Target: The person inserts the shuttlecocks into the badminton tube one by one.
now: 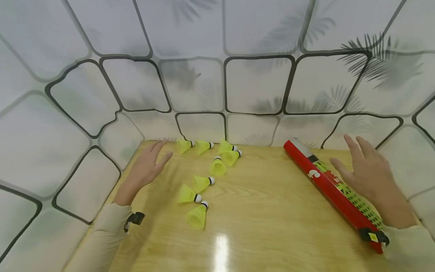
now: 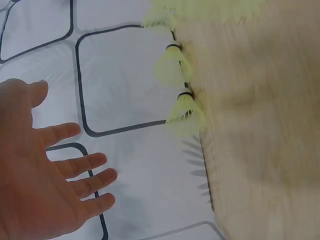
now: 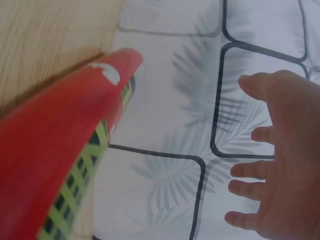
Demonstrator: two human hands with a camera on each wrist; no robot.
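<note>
My left hand [image 1: 147, 166] hovers over the left part of the table, fingers spread and holding nothing. To its right lie several yellow shuttlecocks [image 1: 218, 166] with white bases, scattered on the wood; two of them, one a shuttlecock [image 2: 184, 112], show beyond the fingers in the left wrist view. My right hand [image 1: 368, 172] is raised over a red shuttlecock tube [image 1: 329, 192] with a green lattice pattern, its fingers extended and nothing in them. The tube lies slantwise on the right side of the table. In the right wrist view, a gap separates the hand from the tube.
The wooden table [image 1: 265, 211] meets a white wall covering [image 1: 258, 87] with dark outlines and leaf prints at its back edge. This covering also rises along the left and right sides. A small black camera [image 1: 136, 218] is strapped at the left wrist.
</note>
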